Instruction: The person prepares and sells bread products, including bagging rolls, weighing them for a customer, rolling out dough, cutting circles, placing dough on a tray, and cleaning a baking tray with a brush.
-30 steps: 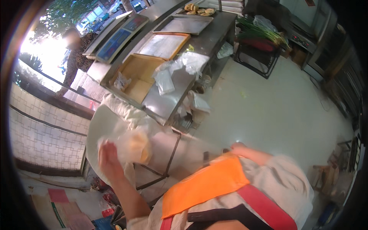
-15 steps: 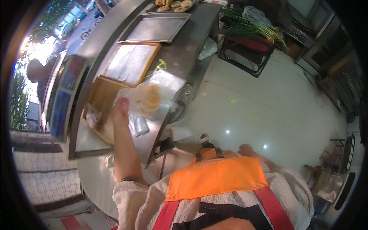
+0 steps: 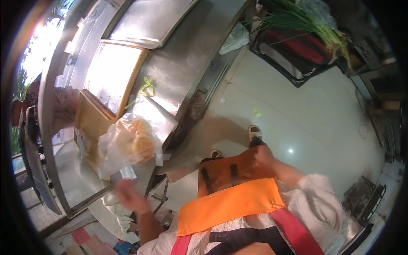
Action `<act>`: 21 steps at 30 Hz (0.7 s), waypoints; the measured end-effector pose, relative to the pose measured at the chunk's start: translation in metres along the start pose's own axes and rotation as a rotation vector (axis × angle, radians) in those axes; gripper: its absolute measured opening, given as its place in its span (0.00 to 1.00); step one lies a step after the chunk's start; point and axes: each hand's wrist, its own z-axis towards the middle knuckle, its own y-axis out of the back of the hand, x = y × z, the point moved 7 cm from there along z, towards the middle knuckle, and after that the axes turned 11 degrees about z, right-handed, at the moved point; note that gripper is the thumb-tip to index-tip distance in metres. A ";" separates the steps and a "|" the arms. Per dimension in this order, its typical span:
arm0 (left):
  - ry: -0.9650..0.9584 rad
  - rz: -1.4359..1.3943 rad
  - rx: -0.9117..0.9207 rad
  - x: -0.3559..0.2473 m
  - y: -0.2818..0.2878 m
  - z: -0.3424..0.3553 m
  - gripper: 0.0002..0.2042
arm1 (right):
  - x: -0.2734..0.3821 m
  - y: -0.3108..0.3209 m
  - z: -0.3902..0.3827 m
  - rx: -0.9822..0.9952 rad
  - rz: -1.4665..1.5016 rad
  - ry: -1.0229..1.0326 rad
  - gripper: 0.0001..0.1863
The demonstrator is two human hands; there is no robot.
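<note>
A clear plastic bag (image 3: 111,149) with round golden breads (image 3: 142,142) in it rests at the near end of the counter, partly over a wooden tray (image 3: 94,111). Just below the bag, apart from it, is my left hand (image 3: 131,196); motion smears its fingers. A small silvery packet (image 3: 127,172) lies between that hand and the bag. My right hand (image 3: 264,156) is in front of my body by the dark lower part of my orange apron (image 3: 231,203). Its fingers are blurred too, and I see nothing in it.
Along the metal counter (image 3: 170,63) lie a metal tray (image 3: 148,19), a pale wood-framed board (image 3: 111,76) and a green tie (image 3: 146,87). Another person's arm (image 3: 63,108) is at the left. Green onions (image 3: 310,21) lie over a black-framed crate (image 3: 293,55) on the floor.
My left hand has let go of the bag and drawn back toward me. My view has turned and come nearer the counter. Another person's arm now shows by the wooden tray.
</note>
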 end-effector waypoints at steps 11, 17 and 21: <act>0.448 -0.354 0.283 0.106 -0.460 -0.133 0.08 | 0.163 -0.043 0.322 0.091 0.284 0.781 0.12; -0.120 0.019 -0.204 0.078 -0.429 -0.060 0.21 | 0.254 -0.024 0.291 -0.100 0.759 1.199 0.24; -0.030 0.339 0.190 0.084 -0.444 -0.035 0.25 | 0.330 -0.009 0.273 -0.108 0.779 1.196 0.28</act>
